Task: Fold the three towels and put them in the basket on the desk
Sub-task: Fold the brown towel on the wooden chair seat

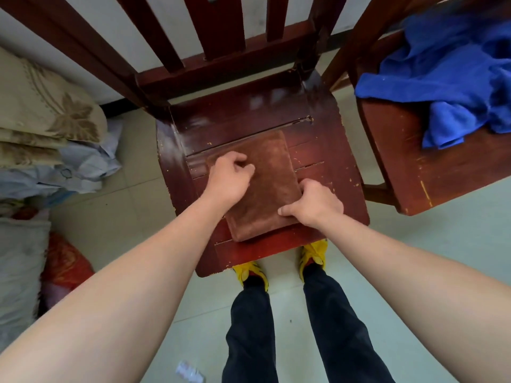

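Note:
A brown towel (265,181), folded into a small rectangle, lies on the seat of a dark red wooden chair (326,139). My left hand (229,172) rests on the towel's far left part with its fingers curled. My right hand (315,203) grips the towel's near right corner, thumb on top and fingers round the edge. Crumpled blue towels (453,78) lie in a heap on a second wooden chair (409,172) at the right. No basket and no desk are in view.
Folded bedding with a leaf pattern (47,117) and a pile of cloth (83,164) lie on the floor at the left. A red bundle (66,264) lies lower left. My legs and yellow shoes (251,272) stand right before the chair.

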The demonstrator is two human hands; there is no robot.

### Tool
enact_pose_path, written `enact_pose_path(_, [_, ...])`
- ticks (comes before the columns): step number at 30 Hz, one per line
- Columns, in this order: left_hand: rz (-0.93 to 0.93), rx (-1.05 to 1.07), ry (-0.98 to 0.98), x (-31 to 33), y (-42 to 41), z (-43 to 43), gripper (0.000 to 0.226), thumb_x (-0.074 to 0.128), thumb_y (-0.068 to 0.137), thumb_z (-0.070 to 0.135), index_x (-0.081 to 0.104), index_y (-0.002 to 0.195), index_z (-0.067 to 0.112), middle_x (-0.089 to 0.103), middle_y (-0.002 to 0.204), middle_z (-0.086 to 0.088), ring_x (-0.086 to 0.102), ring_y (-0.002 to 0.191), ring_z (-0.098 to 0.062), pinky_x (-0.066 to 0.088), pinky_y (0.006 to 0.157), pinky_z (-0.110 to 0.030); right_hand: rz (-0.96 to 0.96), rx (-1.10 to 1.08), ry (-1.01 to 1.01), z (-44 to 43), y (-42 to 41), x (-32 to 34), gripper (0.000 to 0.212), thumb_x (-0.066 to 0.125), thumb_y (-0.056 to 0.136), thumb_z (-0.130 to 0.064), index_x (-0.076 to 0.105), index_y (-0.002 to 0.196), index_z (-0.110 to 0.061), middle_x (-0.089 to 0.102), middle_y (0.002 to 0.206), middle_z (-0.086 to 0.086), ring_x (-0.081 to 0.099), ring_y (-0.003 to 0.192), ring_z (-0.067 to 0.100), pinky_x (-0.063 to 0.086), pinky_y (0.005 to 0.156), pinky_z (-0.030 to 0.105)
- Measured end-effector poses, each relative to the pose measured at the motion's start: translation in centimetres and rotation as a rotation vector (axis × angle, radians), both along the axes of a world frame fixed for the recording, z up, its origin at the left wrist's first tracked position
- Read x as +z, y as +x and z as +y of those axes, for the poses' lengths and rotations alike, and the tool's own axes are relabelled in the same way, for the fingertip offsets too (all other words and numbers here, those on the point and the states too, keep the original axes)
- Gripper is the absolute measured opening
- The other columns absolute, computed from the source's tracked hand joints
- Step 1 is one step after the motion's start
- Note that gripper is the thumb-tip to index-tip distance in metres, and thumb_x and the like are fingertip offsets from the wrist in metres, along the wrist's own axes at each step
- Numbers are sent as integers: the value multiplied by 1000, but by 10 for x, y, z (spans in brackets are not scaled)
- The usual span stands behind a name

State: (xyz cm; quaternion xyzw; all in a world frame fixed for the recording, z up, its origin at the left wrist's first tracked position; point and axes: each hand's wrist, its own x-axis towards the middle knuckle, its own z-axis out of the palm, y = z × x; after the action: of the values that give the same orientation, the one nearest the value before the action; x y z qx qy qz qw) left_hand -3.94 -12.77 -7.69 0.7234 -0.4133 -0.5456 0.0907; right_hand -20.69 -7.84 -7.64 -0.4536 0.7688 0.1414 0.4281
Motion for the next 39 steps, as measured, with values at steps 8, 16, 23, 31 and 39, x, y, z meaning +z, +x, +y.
enact_pose_path(8, [196,314,376,27,-18,-45,80,52,64,83,45,114,21,70,91,-17,73,68,-30,58,61,-34,125,435,-551,0,-24,36,39,71,75,-18,49,106,-20,52,103,2,53,96,28,41,67,37])
enact_pose_path(16, [152,404,277,28,-7,-20,36,58,73,2,58,105,20,60,99,-7,59,87,-23,53,56,-30,79,629,-625,48,-14,46,42,59,79,-48,58,109,-19,55,101,1,52,83,23,40,61,36])
enact_pose_path(23, [-80,121,-111,10,20,7,42,66,77,0,57,115,16,61,97,0,60,84,-16,50,73,-29,-62,622,-546,71,6,21,24,76,74,-24,62,91,-16,54,82,3,55,70,24,43,52,34])
enact_pose_path(31, [-484,-973,-412,8,15,17,45,59,76,1,44,117,13,44,113,-12,46,101,-33,41,62,-40,-22,587,-433,67,11,-1,22,67,77,-14,56,95,-17,51,88,5,49,80,26,37,54,33])
enact_pose_path(39, [-495,-1111,-390,-3,28,9,42,53,83,15,42,124,16,44,113,-11,46,100,-31,44,78,-40,86,601,-246,50,30,-1,30,58,73,-30,49,99,-17,49,96,6,49,91,27,44,67,42])
